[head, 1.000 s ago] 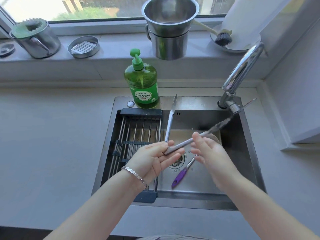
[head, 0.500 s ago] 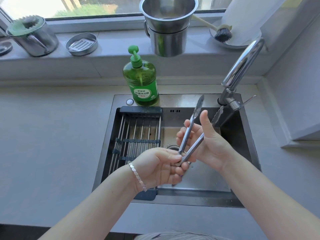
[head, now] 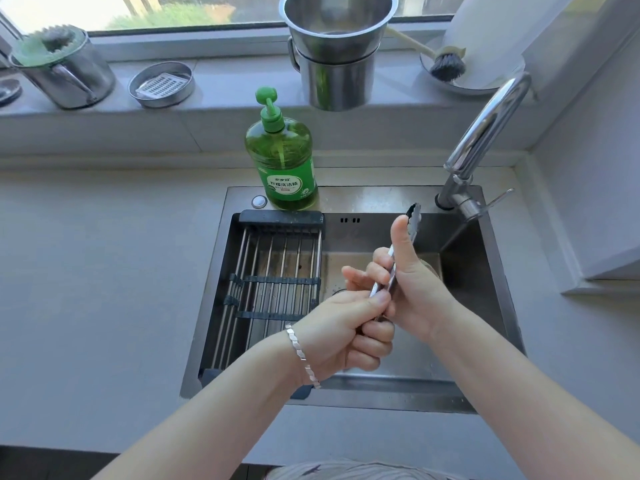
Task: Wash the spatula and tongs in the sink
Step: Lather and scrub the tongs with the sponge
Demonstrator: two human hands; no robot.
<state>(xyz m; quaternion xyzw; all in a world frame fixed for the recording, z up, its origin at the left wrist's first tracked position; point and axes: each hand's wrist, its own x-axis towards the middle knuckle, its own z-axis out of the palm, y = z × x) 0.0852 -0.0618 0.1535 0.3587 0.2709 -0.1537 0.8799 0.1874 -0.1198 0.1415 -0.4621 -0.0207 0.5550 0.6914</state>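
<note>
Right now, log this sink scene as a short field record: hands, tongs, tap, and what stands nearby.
left hand: closed around the hinge end of the tongs
right hand: wrapped around the tong arms, thumb up
tongs: arms pressed together, tips pointing toward the faucet
water: no stream visible
spatula: not visible, possibly behind the hands
sink: drying rack across its left part
soap bottle: green, upright on the sink's back ledge
windowsill: stacked metal pots, dish brush
</note>
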